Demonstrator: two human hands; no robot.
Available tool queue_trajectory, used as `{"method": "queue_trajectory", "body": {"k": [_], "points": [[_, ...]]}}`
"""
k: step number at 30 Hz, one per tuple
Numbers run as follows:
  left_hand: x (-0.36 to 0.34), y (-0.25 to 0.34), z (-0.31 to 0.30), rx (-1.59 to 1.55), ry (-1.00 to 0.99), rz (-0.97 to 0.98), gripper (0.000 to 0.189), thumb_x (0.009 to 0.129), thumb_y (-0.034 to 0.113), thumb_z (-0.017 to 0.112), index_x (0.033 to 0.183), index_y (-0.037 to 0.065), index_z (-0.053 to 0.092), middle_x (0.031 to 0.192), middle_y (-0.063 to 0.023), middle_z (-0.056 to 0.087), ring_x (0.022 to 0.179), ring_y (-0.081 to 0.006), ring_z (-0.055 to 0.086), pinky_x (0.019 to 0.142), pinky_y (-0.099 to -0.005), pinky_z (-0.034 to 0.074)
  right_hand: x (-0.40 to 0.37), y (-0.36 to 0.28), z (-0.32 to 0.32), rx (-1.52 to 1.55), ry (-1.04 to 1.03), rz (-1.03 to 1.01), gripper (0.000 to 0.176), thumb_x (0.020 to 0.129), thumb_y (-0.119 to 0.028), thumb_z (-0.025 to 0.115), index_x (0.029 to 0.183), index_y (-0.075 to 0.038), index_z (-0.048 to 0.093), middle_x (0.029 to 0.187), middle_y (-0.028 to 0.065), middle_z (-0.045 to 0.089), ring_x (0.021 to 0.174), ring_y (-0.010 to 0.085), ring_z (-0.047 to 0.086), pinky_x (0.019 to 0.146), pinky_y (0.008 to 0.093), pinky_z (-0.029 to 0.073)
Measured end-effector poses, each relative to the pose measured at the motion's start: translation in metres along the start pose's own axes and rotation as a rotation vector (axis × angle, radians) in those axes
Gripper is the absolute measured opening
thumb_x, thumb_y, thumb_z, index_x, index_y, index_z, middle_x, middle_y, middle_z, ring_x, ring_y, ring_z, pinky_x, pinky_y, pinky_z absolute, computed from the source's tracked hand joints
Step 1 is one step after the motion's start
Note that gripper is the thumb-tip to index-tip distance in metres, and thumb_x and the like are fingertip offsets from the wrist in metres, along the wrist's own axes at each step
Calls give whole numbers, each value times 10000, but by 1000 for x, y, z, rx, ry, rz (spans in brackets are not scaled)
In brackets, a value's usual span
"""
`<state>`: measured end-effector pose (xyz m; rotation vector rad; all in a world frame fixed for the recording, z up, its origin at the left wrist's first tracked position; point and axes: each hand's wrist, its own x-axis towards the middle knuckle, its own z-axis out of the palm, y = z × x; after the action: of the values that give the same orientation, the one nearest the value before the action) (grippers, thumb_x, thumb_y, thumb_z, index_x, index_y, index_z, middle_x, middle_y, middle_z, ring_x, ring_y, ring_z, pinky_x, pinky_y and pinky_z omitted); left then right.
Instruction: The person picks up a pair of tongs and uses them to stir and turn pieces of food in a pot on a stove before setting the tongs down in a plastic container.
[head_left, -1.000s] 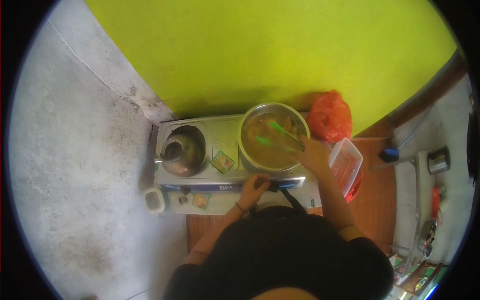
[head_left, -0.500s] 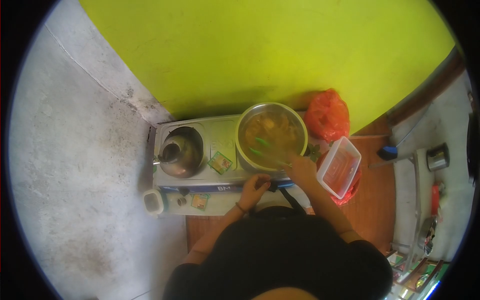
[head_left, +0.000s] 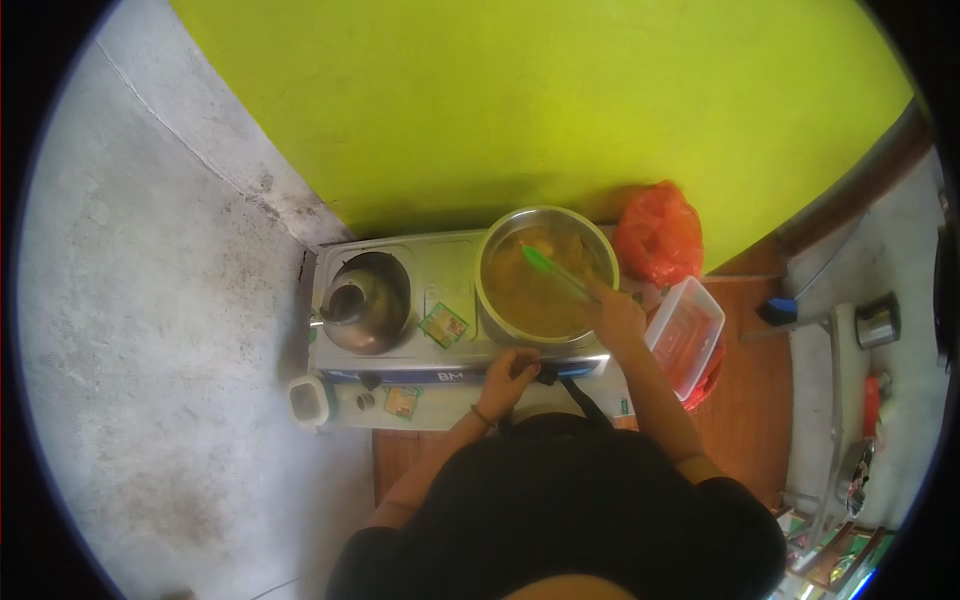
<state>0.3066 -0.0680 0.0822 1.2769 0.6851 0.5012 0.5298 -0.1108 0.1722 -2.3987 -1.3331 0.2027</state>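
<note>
A large metal pot [head_left: 490,300] of brownish liquid with pieces in it stands on the right side of the gas stove [head_left: 450,300]. My right hand [head_left: 620,318] is closed on green-tipped tongs [head_left: 552,270], whose tips are over the liquid. At the stove's front edge, my left hand [head_left: 511,377] has its fingers bent beside the black knob [head_left: 547,374]; whether they grip it is too small to tell. A green packet [head_left: 443,325] lies on the stovetop left of the pot.
A metal kettle [head_left: 366,312] sits on the left burner. In front are a second packet [head_left: 401,402] and a lidded white container [head_left: 309,402]. To the right are a red plastic bag [head_left: 658,235] and a clear plastic box [head_left: 686,338]. A green wall [head_left: 560,100] rises behind.
My right hand has moved up and slightly right with the tongs, whose green tips now sit higher and close together. My left hand has stayed at the stove's front.
</note>
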Motion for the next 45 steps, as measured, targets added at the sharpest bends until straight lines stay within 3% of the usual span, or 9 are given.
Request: {"method": "queue_trajectory", "body": {"k": [8, 14, 23, 29, 35, 41, 45], "points": [[1, -3, 0, 7, -16, 6, 239, 898, 30, 621, 1133, 26, 575, 1091, -57, 623, 1017, -125, 595, 887, -275, 491, 24, 13, -19, -18, 31, 82, 377, 790, -348, 706, 1074, -125, 596, 866, 182, 674, 839, 374, 660, 710, 481, 519], [-2, 7, 1, -15, -12, -15, 238, 898, 27, 621, 1131, 23, 575, 1085, -52, 622, 1000, -121, 594, 880, -270, 491, 30, 2, -11, -203, -99, 34, 372, 780, -332, 691, 1055, -104, 586, 826, 169, 670, 814, 350, 665, 706, 467, 521], [0, -1, 1, 25, -12, 4, 242, 900, 21, 616, 1138, 23, 572, 1088, -47, 617, 1004, -116, 591, 885, -270, 492, 44, -10, 12, -197, -113, 67, 197, 822, -185, 580, 983, -72, 587, 824, 187, 677, 825, 370, 677, 699, 488, 528], [0, -4, -4, 16, -4, 4, 248, 899, 17, 614, 1143, 20, 568, 1091, -49, 618, 1015, -118, 590, 898, -273, 489, 36, 2, -7, -162, -90, 117, 229, 836, -250, 598, 988, -79, 607, 861, 195, 679, 849, 366, 670, 716, 488, 523], [1, 0, -4, 45, -19, -4, 244, 901, 24, 617, 1140, 20, 568, 1091, -53, 618, 1012, -121, 591, 889, -275, 490, 18, 41, -14, 152, -13, 75, 306, 827, -336, 672, 1008, -90, 664, 889, 168, 684, 840, 370, 659, 704, 478, 505], [3, -9, 0, 17, -28, 12, 237, 901, 22, 617, 1133, 20, 569, 1088, -53, 616, 1018, -122, 589, 900, -279, 490, -1, 74, -3, 503, -133, 242, 307, 845, -299, 689, 992, -32, 657, 806, 139, 671, 629, 212, 649, 594, 339, 493], [2, -9, -1, 8, -24, 8, 239, 899, 21, 619, 1133, 18, 570, 1082, -50, 615, 1021, -121, 587, 903, -278, 489, -13, 74, -16, 692, -282, 381, 290, 865, -282, 679, 967, -12, 650, 757, 106, 650, 575, 129, 608, 552, 280, 465]]}}
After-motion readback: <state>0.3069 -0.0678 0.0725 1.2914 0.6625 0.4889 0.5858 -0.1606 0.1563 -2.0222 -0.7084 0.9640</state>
